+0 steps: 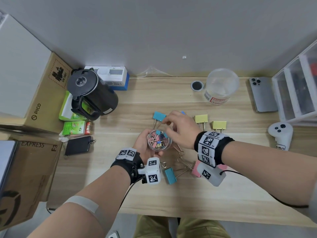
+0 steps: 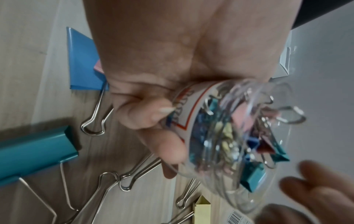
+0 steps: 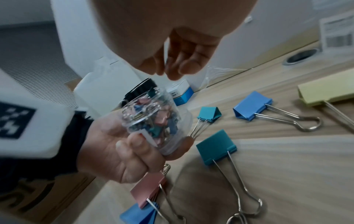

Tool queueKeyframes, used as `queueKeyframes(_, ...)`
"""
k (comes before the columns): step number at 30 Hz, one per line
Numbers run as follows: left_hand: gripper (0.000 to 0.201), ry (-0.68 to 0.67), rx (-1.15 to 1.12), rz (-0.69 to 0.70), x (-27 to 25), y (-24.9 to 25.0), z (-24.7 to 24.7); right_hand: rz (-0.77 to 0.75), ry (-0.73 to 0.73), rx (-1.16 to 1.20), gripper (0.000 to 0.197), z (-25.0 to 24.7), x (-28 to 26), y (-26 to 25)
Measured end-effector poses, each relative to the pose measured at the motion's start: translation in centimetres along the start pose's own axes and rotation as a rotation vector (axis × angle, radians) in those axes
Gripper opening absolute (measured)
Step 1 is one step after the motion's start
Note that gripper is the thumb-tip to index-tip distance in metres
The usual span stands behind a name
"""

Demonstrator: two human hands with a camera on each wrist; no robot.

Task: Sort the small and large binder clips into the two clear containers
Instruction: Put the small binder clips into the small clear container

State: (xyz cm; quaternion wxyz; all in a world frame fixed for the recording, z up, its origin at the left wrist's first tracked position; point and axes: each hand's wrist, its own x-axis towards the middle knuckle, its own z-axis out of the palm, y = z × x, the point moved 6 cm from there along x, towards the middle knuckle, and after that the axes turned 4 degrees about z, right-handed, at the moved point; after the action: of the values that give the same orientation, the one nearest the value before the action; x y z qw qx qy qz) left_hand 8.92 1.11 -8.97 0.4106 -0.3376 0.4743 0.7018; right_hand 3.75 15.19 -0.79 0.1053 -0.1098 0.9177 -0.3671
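My left hand (image 1: 142,145) grips a small clear container (image 1: 159,140) full of small coloured binder clips, lifted off the wooden desk (image 1: 188,194). The left wrist view shows its fingers curled round the container (image 2: 229,136). My right hand (image 1: 178,127) hovers just above the container's (image 3: 151,121) mouth, its fingers (image 3: 172,60) hanging loosely curled with nothing seen in them. Large clips lie around on the desk: a teal one (image 1: 159,116), two yellow ones (image 1: 201,118) (image 1: 219,124), a near teal one (image 1: 170,176) and a pink one (image 1: 196,169). The large clear container (image 1: 221,86) stands at the back.
A black kettle (image 1: 92,93), cardboard boxes (image 1: 42,93) and a black card holder (image 1: 78,145) crowd the left. A phone (image 1: 262,93), a clear drawer unit (image 1: 298,90) and a white controller (image 1: 280,134) sit on the right. A round lid (image 1: 197,85) lies beside the large container.
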Motion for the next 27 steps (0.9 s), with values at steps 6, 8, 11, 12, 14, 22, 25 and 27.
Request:
queueKeyframes(6,0.043,-0.033,0.003,0.016,-0.5,0.1,0.3,0.435,-0.387,0.152,0.036,3.0,-0.1,4.2)
queueKeyframes(8,0.045,-0.036,0.026,0.014,-0.5,-0.1,0.4,0.464,-0.373,0.231,0.032,3.3,-0.3,4.4)
queueKeyframes(11,0.044,-0.024,0.024,0.014,-0.5,-0.1,0.3,0.516,-0.257,0.384,0.019,2.4,-0.2,4.5)
queueKeyframes(12,0.045,-0.024,0.02,0.014,-0.5,-0.1,0.2,0.545,-0.238,0.491,0.015,2.2,-0.2,4.3)
queueKeyframes(14,0.048,-0.034,0.006,0.007,-0.5,-0.2,0.2,0.581,-0.236,0.691,0.01,1.7,-0.3,3.8)
queueKeyframes(22,0.05,0.019,-0.04,0.009,-0.3,-0.7,0.3,0.249,-0.319,0.534,0.017,0.2,-0.9,0.2)
queueKeyframes(25,0.046,0.095,-0.027,-0.013,-0.3,-0.8,0.5,0.045,-0.321,0.207,0.03,0.6,-1.3,-1.1)
queueKeyframes(27,0.05,0.094,-0.056,-0.014,-0.4,-0.8,0.8,-0.067,-0.317,0.001,0.05,1.1,-1.4,-1.8)
